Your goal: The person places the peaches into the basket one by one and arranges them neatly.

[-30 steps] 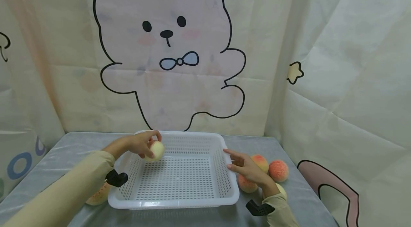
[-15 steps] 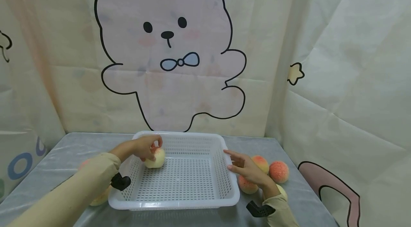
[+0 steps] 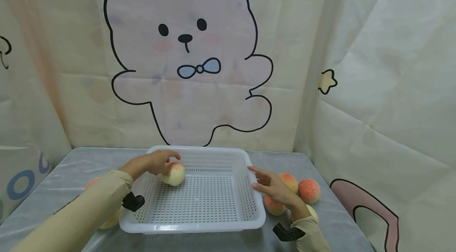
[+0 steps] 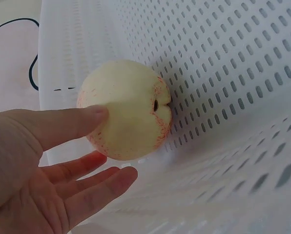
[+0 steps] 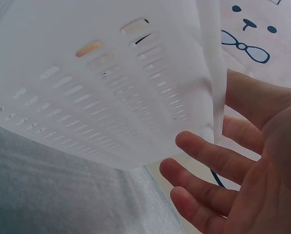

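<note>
Set against a cream curtain (image 3: 292,26) printed with a lilac bear (image 3: 199,99) in a pale-blue bow tie (image 3: 199,68): a bench (image 3: 278,161) draped in grey cloth and, on it, a white perforated plastic basket (image 3: 199,227). To the right, on a second length of curtain, a small yellow star (image 3: 327,81).

Low inside the basket, toward its left side: a pale-yellow peach (image 3: 174,174) flecked with red, creased dimple turned toward the slotted floor in the left wrist view. Over that peach, the left hand (image 3: 153,163), loosely wide, thumb tip on the fruit and fingers relaxed, nearly straight, close along its underside.

At the basket's right rim, the right hand (image 3: 276,188), wide and relaxed; in the right wrist view, two digits partly hidden behind the rim, three extended near the outer wall.

Just beyond that hand on the bench, a cluster of red-and-yellow peaches (image 3: 309,189), some half covered by hand and cuff. On the opposite side, partly behind a beige sleeve (image 3: 82,208), more fruit (image 3: 112,220). At both wrists, black devices (image 3: 133,201).
</note>
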`<state>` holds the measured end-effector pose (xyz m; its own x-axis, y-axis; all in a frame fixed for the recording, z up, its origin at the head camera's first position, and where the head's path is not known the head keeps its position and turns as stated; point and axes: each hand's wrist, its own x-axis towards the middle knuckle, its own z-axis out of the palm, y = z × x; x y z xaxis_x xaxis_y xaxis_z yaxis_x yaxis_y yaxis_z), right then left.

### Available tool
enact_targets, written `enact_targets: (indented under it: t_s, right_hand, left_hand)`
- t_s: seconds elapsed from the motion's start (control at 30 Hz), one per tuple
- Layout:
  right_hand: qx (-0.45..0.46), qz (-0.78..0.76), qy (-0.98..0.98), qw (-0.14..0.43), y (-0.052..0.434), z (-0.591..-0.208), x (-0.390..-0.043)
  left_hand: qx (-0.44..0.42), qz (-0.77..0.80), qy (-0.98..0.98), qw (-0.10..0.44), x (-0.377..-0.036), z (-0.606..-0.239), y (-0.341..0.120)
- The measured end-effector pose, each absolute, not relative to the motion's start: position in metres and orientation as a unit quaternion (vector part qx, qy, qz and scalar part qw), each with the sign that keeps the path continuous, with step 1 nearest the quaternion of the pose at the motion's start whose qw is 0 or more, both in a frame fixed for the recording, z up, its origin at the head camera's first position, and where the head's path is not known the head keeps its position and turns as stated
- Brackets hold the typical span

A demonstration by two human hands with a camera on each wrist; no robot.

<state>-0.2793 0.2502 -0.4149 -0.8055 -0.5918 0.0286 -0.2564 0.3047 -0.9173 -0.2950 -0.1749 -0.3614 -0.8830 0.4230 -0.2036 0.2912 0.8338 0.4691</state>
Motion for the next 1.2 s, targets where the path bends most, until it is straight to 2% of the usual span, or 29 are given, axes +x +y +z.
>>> enact_targets:
  t_s: [0.3,0.6,0.87,1.2]
  right_hand:
    - [-0.273,-0.530,0.786,0.164,0.253,-0.418,-0.280]
    - [-0.273,-0.525,0.790,0.161,0.253,-0.415,-0.281]
    - [-0.273,-0.522,0.792,0.161,0.253,-0.412,-0.281]
    - [-0.275,-0.531,0.784,0.166,0.252,-0.415,-0.281]
  left_hand:
    - [0.182,0.257,0.937,0.154,-0.292,-0.357,-0.176]
    - [0.202,0.273,0.937,0.086,-0.290,-0.348,-0.189]
    - [0.222,0.320,0.919,0.050,-0.285,-0.340,-0.204]
    - [0.222,0.376,0.898,0.047,-0.274,-0.335,-0.226]
